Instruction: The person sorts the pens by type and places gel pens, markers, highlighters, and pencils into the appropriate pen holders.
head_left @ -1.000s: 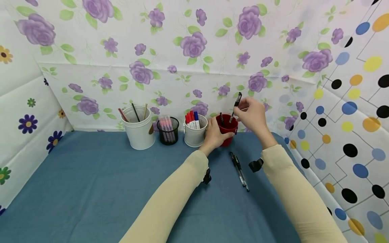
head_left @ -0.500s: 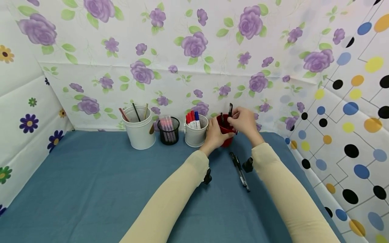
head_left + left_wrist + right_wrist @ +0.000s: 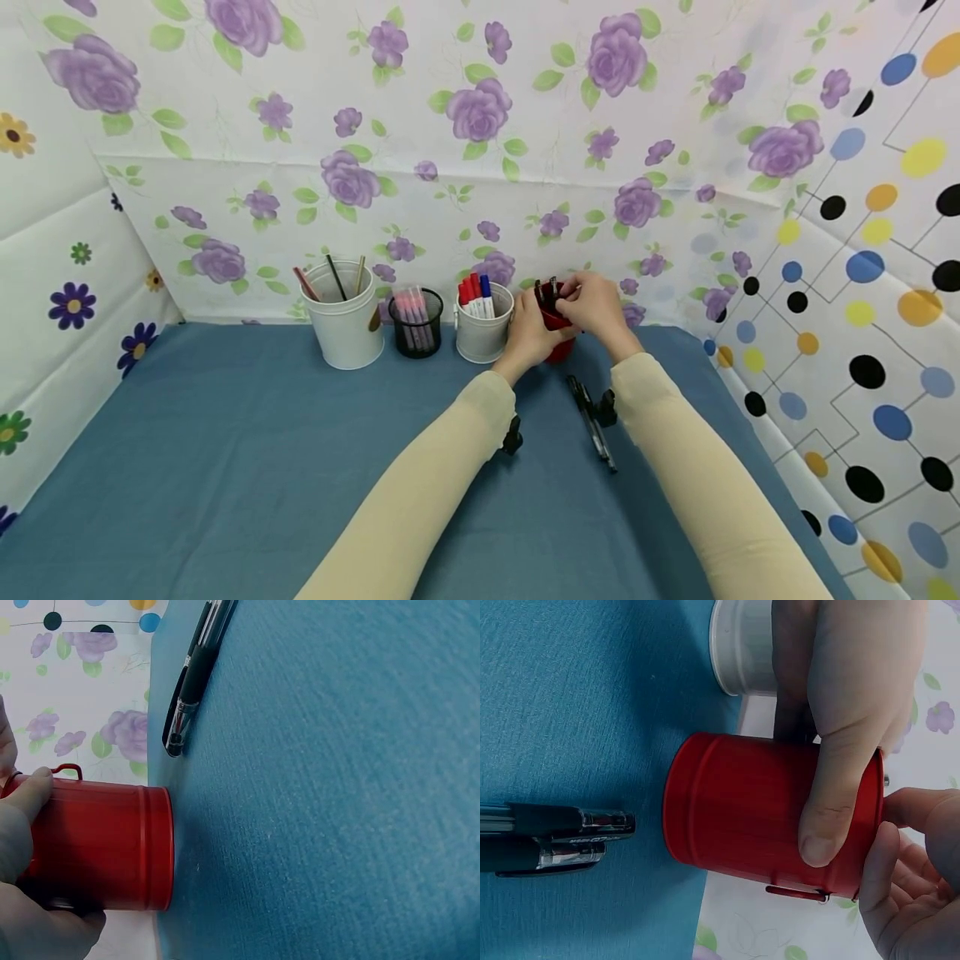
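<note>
My left hand (image 3: 529, 333) grips a small red metal bucket (image 3: 742, 799), its thumb lying along the bucket's side in the right wrist view. Above the bucket's mouth, my right hand (image 3: 597, 310) pinches a black gel pen (image 3: 553, 289) standing mostly inside; the grip is partly hidden by the rim. Beside it another black pen (image 3: 538, 292) sticks up from the bucket. Two black-capped gel pens (image 3: 588, 417) lie side by side on the blue cloth, close to the right wrist.
Left of the red bucket stand a small white bucket (image 3: 480, 337) of red and blue markers, a black mesh cup (image 3: 417, 337) of pink pens, and a larger white bucket (image 3: 347, 333) with several sticks or pencils. A flowered cloth wall (image 3: 450, 217) rises behind.
My right hand has moved left and down, lowering the black pen into the red bucket until only its top shows. The left hand has kept its hold on the bucket.
</note>
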Motion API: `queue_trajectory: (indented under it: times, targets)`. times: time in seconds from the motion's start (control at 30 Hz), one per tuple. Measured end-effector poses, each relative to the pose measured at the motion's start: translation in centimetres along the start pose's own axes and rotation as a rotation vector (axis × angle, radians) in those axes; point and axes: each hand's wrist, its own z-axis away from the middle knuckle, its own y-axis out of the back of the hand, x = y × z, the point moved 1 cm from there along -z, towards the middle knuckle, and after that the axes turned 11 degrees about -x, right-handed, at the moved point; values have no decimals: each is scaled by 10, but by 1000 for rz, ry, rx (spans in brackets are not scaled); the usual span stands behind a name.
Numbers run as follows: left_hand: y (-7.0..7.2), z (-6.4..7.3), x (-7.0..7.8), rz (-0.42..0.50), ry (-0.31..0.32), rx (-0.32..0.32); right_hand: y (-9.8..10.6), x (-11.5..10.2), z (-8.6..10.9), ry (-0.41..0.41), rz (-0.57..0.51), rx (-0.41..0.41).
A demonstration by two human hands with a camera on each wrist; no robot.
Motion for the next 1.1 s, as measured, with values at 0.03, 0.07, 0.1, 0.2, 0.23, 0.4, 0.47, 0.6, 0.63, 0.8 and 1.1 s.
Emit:
queue_trajectory:
  times: [0.03, 0.07, 0.1, 0.2, 0.23, 0.4, 0.47, 0.6, 0.63, 0.8, 1.1]
  targets:
    - [0, -1, 0, 0, 1, -2, 0, 0, 0, 0, 0, -1]
    - [-1, -1, -1, -3, 4, -6, 0, 0, 1, 3, 3, -2]
    - [-1, -1, 0, -1, 4, -4, 1, 0, 1, 4, 0, -4]
    - [-1, 1, 1, -2, 1, 0, 5, -2, 5, 13, -5, 0]
    - [0, 1, 2, 0, -2, 3, 7, -2, 7, 19, -4, 6]
    - [1, 4, 4, 5, -15, 8, 21, -7, 23, 70, 22, 57]
    - [1, 4, 4, 1, -13, 8, 26, -10, 34, 91, 53, 59]
    - [2, 3, 4, -6, -8, 13, 29, -8, 55, 117, 103, 11]
    - [3, 3, 4, -5, -10, 13, 29, -7, 60, 114, 112, -3]
    - [2, 1, 2, -16, -9, 3, 17, 7, 80, 76, 153, -100]
    - [2, 7, 2, 1, -19, 11, -15, 25, 99, 1, 183, -240]
